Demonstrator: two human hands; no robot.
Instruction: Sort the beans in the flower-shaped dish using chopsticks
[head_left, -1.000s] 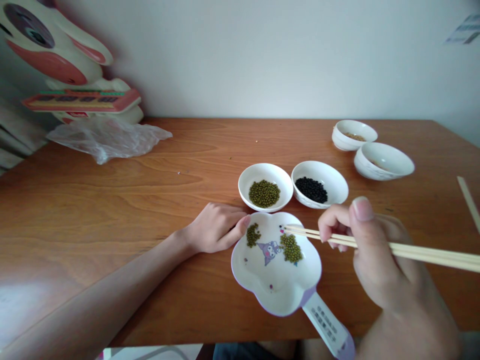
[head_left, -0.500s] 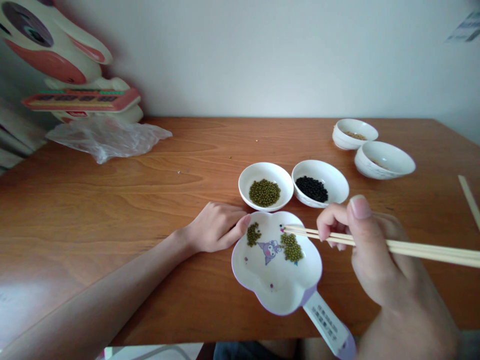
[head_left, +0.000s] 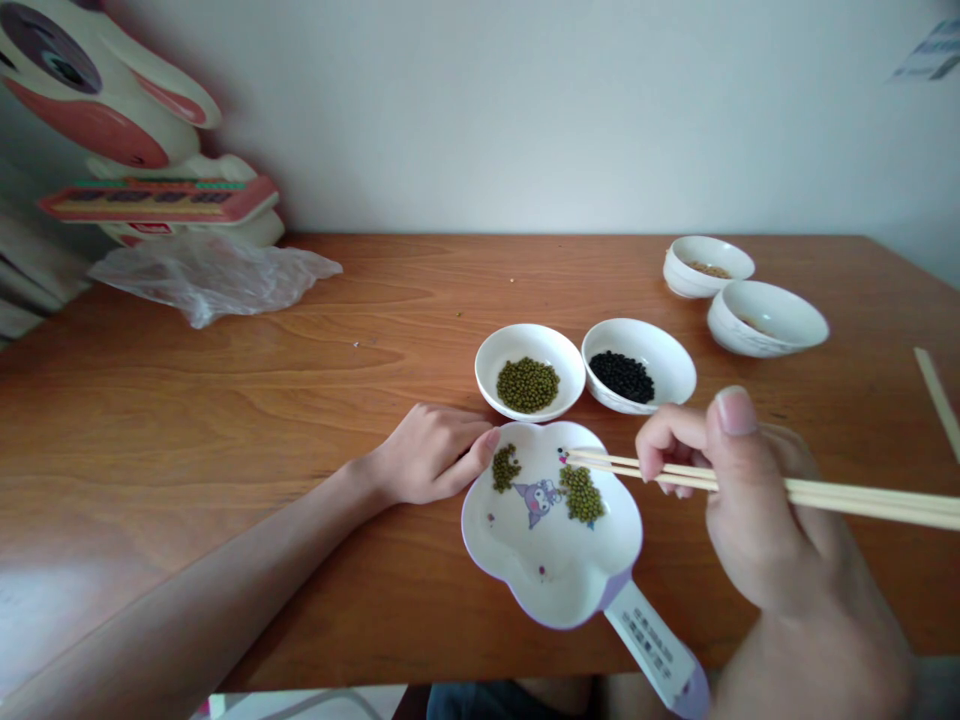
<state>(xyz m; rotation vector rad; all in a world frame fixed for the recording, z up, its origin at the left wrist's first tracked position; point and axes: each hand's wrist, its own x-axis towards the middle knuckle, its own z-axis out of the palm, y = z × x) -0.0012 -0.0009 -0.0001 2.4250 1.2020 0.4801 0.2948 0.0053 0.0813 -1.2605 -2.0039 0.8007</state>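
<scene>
A pair of chopsticks (head_left: 832, 492) is pinched in my right hand (head_left: 757, 520). Their tips rest close together inside a white, flower-shaped dish (head_left: 555, 575) with a purple rim, near a tiny dark speck and a pink mark. Small green beans lie in two groups: a larger pile (head_left: 581, 495) just below the tips and a smaller cluster (head_left: 505, 468) at the left lobe. My left hand (head_left: 435, 455) rests on the table with its thumb on the dish's upper-left rim; its fingertips are partly hidden. The labelled handle (head_left: 651, 640) points toward me, down and right.
Behind the dish stand a bowl of green beans (head_left: 528, 385) and a bowl of black beans (head_left: 622, 377). Two more white bowls (head_left: 780, 325) are farther right. A plastic bag (head_left: 217, 280) and a toy keyboard (head_left: 161, 200) sit at left. A pale stick (head_left: 937, 400) lies at right.
My right hand has shifted very slightly, with the thumb a little farther right. The chopstick tips stay at the same spot in the dish, and the beans look unmoved.
</scene>
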